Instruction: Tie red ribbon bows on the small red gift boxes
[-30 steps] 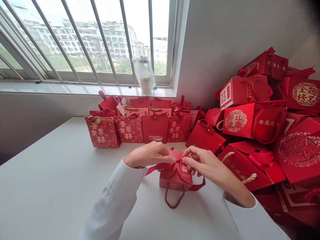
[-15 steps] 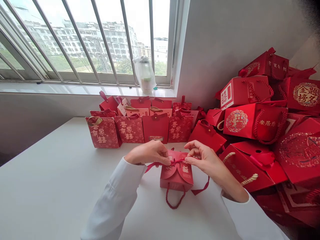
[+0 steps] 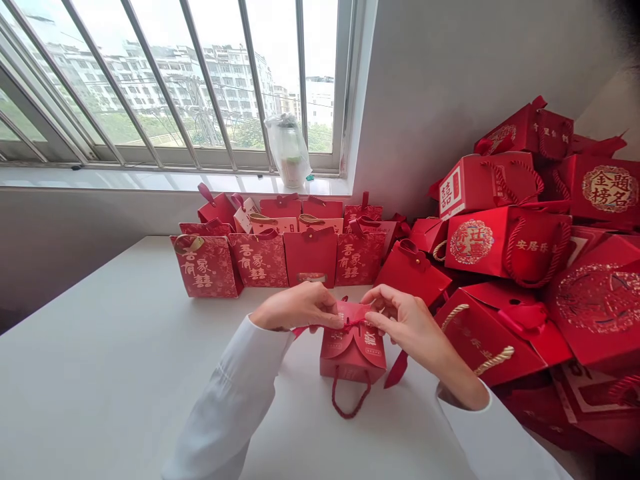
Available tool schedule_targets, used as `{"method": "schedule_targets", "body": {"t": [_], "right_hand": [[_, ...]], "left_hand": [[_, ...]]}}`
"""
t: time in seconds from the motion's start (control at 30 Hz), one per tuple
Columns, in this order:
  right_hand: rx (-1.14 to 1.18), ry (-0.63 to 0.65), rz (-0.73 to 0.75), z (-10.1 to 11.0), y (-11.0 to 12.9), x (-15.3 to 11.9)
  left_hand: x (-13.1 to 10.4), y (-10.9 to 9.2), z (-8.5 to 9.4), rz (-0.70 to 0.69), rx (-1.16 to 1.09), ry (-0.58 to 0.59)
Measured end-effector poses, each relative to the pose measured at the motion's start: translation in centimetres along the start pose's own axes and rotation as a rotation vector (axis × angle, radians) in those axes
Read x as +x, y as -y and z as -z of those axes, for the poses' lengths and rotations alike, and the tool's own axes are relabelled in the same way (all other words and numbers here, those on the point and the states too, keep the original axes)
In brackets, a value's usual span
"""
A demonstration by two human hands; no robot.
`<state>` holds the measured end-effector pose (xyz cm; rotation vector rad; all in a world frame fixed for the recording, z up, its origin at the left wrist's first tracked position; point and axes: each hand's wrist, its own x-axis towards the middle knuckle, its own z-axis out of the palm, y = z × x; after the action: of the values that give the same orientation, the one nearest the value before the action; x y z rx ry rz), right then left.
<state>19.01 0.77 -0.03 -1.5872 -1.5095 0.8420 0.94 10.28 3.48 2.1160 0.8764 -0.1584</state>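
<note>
A small red gift box [image 3: 353,367] with pale lettering and curved closing flaps stands on the white table in front of me. Its dark red rope handle [image 3: 351,415] droops onto the tabletop toward me. Across the box's top runs a red ribbon [image 3: 397,370], knotted or crossed at the middle, one tail hanging at the right. My left hand [image 3: 303,307] pinches the ribbon at the knot's left side. From the right, my right hand [image 3: 400,320] pinches it between thumb and forefinger. The fingers partly cover the box's top.
Rows of small red gift bags [image 3: 260,260] stand behind the box against the wall. At the right rises a tall pile of larger red gift boxes [image 3: 500,243]. A plastic-wrapped jar [image 3: 290,157] sits on the sill of a barred window. The white table [image 3: 125,373] extends left.
My right hand has moved slightly left, closer to the left hand and the knot. The ribbon's right tail has shifted inward with it. My left hand has barely moved.
</note>
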Motion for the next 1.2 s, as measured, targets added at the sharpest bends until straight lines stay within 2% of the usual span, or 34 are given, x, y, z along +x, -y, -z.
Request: {"method": "schedule_targets", "body": {"t": [0.1,0.27,0.53,0.7,1.03,1.2], "right_hand": [[-0.054,-0.009,0.026,0.2,0.1,-0.2],[-0.128,0.095,-0.006,0.8,0.5,-0.6],[-0.059,0.139,-0.023,1.0,-0.2,-0.3],[-0.159,0.101,-0.013,0.7,-0.6,-0.2],[-0.116,0.099,-0.039,1.0,-0.1,-0.3],[-0.160,0.030,-0.002,1.1,0.5,-0.6]], "left_hand": [[0.0,0.0,0.1,0.011,-0.013,0.006],[-0.1,0.0,0.0,0.021,0.004,-0.004],[-0.1,-0.1,0.1,0.002,0.009,0.008],[0.0,-0.1,0.1,-0.004,0.001,0.014],[-0.1,-0.2,0.0,-0.026,-0.007,0.005],[-0.3,-0.6,0.0,-0.019,-0.008,0.007]]}}
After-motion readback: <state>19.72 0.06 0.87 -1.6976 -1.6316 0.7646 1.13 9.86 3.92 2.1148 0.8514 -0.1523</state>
